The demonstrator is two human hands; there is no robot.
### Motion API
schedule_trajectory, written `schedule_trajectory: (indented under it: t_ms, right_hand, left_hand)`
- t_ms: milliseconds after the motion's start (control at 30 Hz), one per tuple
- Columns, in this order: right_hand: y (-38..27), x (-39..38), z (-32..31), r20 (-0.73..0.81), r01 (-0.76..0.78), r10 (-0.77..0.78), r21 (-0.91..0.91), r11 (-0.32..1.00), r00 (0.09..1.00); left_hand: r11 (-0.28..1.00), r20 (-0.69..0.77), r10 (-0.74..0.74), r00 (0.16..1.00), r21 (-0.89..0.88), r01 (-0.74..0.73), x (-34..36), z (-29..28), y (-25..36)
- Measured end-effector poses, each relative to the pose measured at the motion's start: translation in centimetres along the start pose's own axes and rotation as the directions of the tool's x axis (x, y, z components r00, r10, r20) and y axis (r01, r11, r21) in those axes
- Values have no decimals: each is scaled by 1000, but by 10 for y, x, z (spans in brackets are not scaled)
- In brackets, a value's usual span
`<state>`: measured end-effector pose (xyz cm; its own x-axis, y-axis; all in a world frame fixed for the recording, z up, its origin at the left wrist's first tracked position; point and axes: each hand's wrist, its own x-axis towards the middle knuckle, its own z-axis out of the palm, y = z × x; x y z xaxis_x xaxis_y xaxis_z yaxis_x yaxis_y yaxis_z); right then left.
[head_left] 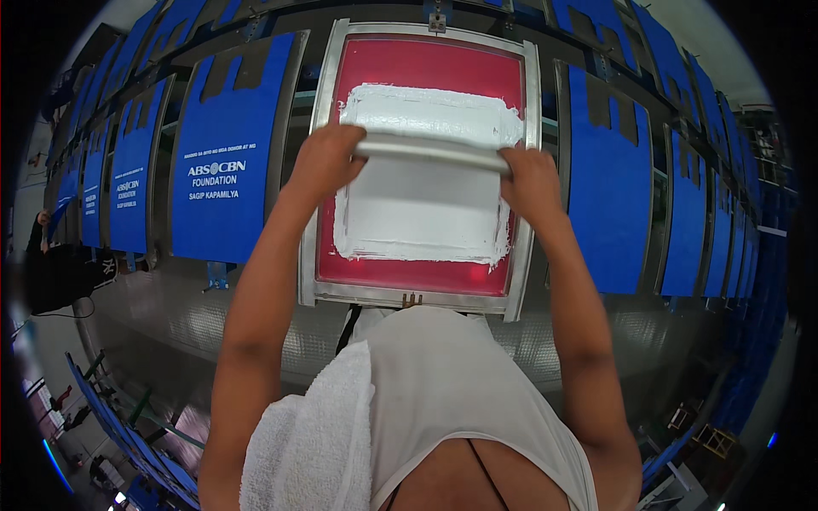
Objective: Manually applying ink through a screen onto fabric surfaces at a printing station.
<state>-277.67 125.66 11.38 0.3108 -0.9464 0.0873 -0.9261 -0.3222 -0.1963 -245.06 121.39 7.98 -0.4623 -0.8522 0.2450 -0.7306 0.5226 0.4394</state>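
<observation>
A metal-framed printing screen (pixel 531 94) lies before me with a red mesh area (pixel 430 56). Thick white ink (pixel 422 213) covers a rough rectangle in its middle. Across that ink runs a pale, bar-shaped squeegee (pixel 430 152), tilted slightly down to the right. My left hand (pixel 330 156) grips its left end, and my right hand (pixel 532 180) wraps round its right end. The squeegee's lower edge is hard to make out. Whatever lies under the screen is hidden.
Blue cut bag pieces lie on boards to both sides, with white print on the left ones (pixel 228 145) and a plain one (pixel 610 179) at right. A metal clamp (pixel 437 19) meets the screen's far edge. A white towel (pixel 311 434) hangs at my left side.
</observation>
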Motion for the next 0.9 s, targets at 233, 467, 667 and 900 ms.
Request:
schedule_trajectory:
  t_ms: [233,467,667,900]
  right_hand:
    - [9,3,74,56,27,-15,-210,977,998]
    - [-50,-110,-9,342,-59,29,79,995,939]
    - [-60,-118,-1,511,-174,139,20,985,848]
    - [-62,-136,22,308,-132,106,63,989,945]
  left_hand:
    - [983,57,-70,996,175,59,-16,67,-16]
    - [981,314,-186,931,14,192,-125,-10,68]
    - [951,284,-245,927,-118,287,-145,11,78]
    - [984,134,-171,976,-34,177,-156,29,79]
